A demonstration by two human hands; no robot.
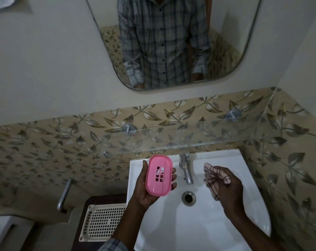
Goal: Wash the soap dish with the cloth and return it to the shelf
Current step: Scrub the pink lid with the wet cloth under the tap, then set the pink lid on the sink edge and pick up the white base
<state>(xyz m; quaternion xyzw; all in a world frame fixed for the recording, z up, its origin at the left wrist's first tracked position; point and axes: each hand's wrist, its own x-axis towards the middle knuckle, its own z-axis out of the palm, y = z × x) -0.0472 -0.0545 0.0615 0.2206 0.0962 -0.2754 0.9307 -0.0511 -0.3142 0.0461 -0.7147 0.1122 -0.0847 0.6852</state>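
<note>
The left grip (144,192) cradles the dish (159,175), curled round its edges, over the sink (171,225), likely so drips fall in. The right grip (227,187) clutches the cloth (212,175) beside the tap (186,169), ready to wipe.

Over the white sink (226,160), the left hand (146,189) holds a pink soap dish (159,175) near its left edge; the right hand (227,189) grips a checked cloth (210,173) right of the tap (186,169), below the glass shelf (180,136).
</note>
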